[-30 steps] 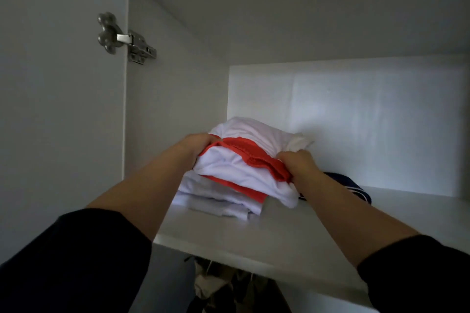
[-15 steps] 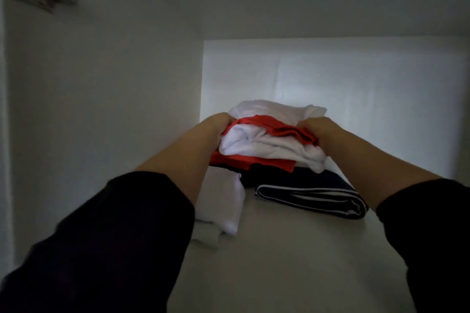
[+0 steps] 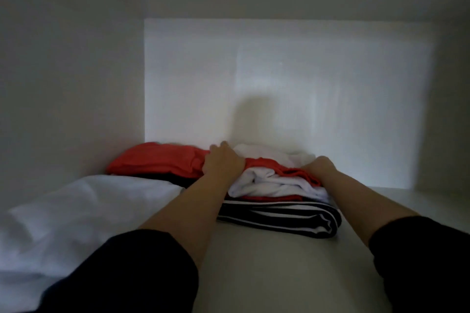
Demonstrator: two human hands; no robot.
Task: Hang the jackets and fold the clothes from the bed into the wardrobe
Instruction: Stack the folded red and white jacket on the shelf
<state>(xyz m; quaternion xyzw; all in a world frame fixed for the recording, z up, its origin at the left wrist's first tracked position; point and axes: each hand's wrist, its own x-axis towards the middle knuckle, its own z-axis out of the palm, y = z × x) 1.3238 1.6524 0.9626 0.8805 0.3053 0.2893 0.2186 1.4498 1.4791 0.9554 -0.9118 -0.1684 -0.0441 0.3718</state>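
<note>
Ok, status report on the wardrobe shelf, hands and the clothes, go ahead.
Left hand and right hand both on the white and red bundle. Bundle sits atop the striped folded garment on the shelf. Nothing blocking; white cloth lies left.

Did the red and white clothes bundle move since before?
Yes. The red and white bundle went deeper along the shelf, and now lies on the striped garment near the back wall.

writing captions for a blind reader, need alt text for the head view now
Two hands, left hand and right hand, press a folded white-and-red bundle onto a navy striped garment on a white wardrobe shelf. A red garment and white cloth lie left.
</note>
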